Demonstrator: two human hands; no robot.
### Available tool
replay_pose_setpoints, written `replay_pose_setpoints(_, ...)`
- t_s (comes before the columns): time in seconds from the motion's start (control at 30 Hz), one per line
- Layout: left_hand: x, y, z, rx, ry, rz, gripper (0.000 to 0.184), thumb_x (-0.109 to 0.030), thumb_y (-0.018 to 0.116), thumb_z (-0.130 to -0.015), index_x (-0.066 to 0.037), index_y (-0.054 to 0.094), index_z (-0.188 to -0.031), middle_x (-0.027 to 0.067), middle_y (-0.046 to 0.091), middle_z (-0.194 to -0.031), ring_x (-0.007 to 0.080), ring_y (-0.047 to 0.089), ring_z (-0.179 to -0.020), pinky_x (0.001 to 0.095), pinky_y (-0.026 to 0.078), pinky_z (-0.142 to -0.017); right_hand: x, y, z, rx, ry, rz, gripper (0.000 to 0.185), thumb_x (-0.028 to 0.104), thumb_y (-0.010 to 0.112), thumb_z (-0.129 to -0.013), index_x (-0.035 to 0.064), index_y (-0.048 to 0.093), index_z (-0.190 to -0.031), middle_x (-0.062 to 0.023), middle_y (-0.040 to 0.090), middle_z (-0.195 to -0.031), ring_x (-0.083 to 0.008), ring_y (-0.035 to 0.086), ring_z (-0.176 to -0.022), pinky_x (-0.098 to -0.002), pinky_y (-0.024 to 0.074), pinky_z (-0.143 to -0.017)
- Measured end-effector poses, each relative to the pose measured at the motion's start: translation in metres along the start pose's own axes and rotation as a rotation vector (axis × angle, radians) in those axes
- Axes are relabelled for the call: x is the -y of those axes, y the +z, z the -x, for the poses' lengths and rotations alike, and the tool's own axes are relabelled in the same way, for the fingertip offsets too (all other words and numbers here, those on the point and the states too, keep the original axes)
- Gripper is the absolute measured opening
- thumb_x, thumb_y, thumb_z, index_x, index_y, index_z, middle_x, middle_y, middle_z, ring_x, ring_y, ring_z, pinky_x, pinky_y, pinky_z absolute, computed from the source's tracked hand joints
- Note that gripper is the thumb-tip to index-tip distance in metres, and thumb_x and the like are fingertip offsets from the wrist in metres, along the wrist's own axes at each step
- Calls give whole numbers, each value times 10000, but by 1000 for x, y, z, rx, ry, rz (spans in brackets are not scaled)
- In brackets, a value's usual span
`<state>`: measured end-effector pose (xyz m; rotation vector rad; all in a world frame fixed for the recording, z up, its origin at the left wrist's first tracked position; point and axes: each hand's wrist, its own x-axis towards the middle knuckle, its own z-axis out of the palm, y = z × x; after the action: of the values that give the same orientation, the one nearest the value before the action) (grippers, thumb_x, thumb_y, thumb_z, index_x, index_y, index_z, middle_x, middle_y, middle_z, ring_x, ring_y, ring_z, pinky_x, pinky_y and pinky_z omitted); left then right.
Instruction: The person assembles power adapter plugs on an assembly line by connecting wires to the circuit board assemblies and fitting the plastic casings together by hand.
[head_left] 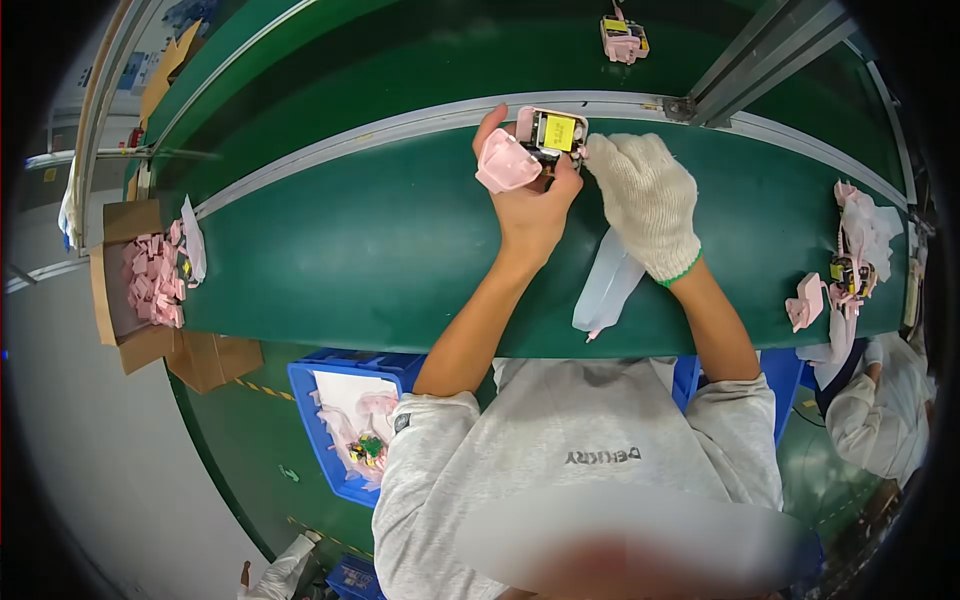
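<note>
My left hand (532, 215), bare, grips an opened pink plastic housing (527, 122) with electronics and a yellow label (559, 133) inside. A separate pink cover (508, 163) sits at its lower left, also against my left fingers. My right hand (645, 195), in a white knitted glove with a green cuff, is closed at the housing's right edge. A small pink piece shows at its fingertips, but what it pinches is too small to make out. Below the glove extends a translucent plastic sleeve (608, 285) with a pink tip; whether the hand holds it is hidden.
Far left, a cardboard box (105, 290) holds many pink pieces. Pink parts and wrapped electronics (853, 275) lie on the green bench at right. Another pink unit (625, 40) rests beyond the metal rail. A blue bin (318, 440) stands below; a co-worker's sleeve (880, 410) shows at right.
</note>
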<state>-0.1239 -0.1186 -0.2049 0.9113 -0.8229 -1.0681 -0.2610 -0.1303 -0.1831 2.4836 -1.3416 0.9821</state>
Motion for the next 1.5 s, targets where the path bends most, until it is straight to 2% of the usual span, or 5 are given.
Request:
replay_pose_setpoints(0.2,8,-10,0,55,230,-217,795,136,602,-783,-69,231,-1456,118,488,-1213,205,582,-1066,329,546,-856,1,-2,1,46,42,-41,218,74,699,-803,89,665,-1017,-63,640,-837,-254,611,-769,-320,518,-629)
replay_pose_setpoints(0.33,-2,-14,-4,109,53,-29,763,78,648,-811,-81,283,-1461,105,494,-1259,209,570,-1109,370,512,-924,-12,2,-1,-78,58,-548,176,102,699,-859,46,655,-1020,-79,641,-889,-212,623,-793,-296,510,-676)
replay_pose_setpoints(0.43,-6,-14,-7,136,-77,129,731,31,680,-837,-74,318,-1464,96,500,-1288,208,570,-1119,386,506,-949,-9,-6,2,114,428,-1064,161,123,693,-897,18,650,-1012,-77,631,-951,-162,613,-823,-287,489,-717)
replay_pose_setpoints(1.23,-18,-28,-12,268,-1,101,701,-173,766,-867,-46,386,-1442,84,528,-1268,190,563,-1097,349,499,-941,-5,-25,-14,306,447,-924,163,127,689,-871,-4,629,-947,-98,619,-855,-230,590,-714,-315,476,-671)
replay_pose_setpoints(1.5,-34,22,-1,397,14,538,671,-375,776,-833,-240,437,-1397,144,531,-1263,350,534,-1243,501,422,-1065,29,-44,-5,-161,150,-254,144,136,657,-879,19,631,-959,-120,608,-809,-327,567,-715,-361,466,-645)
